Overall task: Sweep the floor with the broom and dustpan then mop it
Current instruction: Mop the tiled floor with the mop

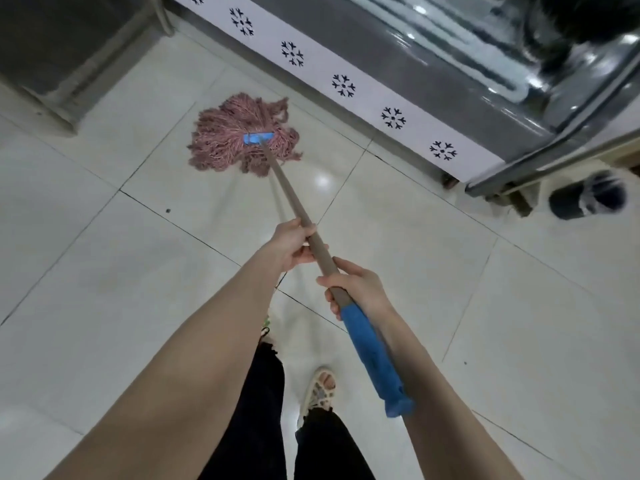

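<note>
On the white floor (104, 271), pinkish stringy mop (242, 133) splayed flat.

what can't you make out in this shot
Head view:
- Floor under the mop head: hidden by its strands.
- Dark speck on the floor: too small to identify.
- Dark cylinder at right: blurred.
- Black shape, top right: cut off by the edge.
</note>
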The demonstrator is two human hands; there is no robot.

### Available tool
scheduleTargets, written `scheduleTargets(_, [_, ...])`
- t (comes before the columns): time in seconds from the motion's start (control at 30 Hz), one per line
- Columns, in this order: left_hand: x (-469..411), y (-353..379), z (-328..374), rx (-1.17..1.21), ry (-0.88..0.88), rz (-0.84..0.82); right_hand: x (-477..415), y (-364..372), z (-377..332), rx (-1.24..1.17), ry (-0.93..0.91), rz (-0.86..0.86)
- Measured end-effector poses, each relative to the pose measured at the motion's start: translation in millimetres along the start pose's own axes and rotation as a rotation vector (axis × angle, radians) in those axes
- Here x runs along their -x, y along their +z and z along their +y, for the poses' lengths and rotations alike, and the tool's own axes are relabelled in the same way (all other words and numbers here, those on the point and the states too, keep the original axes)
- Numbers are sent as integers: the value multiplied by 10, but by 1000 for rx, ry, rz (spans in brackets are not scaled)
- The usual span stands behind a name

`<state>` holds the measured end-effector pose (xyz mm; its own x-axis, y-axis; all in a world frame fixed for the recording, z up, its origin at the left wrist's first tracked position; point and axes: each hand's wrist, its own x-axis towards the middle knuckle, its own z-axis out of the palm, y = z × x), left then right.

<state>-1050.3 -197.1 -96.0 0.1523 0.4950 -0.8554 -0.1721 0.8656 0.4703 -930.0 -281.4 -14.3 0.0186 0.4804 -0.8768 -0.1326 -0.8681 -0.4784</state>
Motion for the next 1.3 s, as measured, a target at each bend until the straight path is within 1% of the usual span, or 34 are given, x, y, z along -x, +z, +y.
scheduleTargets(0.1, [135,687,-608,-34,-18,-76,336,-727,465,-61,-40,63])
scheduleTargets(0.13, [134,799,-685,-51,-23,-82,367,-831,531,-75,-41,75])
scheduleTargets(0.2, [288,1288,-1083,-90,-43,-136,644,-1290,832,-125,-68,136])
scheduleTargets(0.3, [435,1727,-1454,-165,-66,-208,908,-1683,1128,-196,-94,186])
scheduleTargets(0.4, [573,1962,-1674,-219,-65,-251,1081,-1894,1334,-272,-105,202])
scheduleTargets(0.5, [632,1984,-1849,-205,-59,-254,1149,-1945,1494,-310,-98,200])
scheduleTargets(0.7, [743,1530,-1970,-169,-58,-230,1172,-1506,1687,-342,-99,178])
scheduleTargets(0.93, [875,669,-1849,-174,-44,-183,1174,-743,1797,-333,-89,124])
scheduleTargets(1.03, [939,210,-1796,-162,-23,-125,1106,-337,1902,-309,-88,89])
scheduleTargets(1.13, [1018,-325,-1772,-139,-7,-70,1088,125,1995,-289,-76,17])
scheduleTargets(1.3, [1156,-950,-1685,-124,10,33,1112,583,1993,-174,-60,-71])
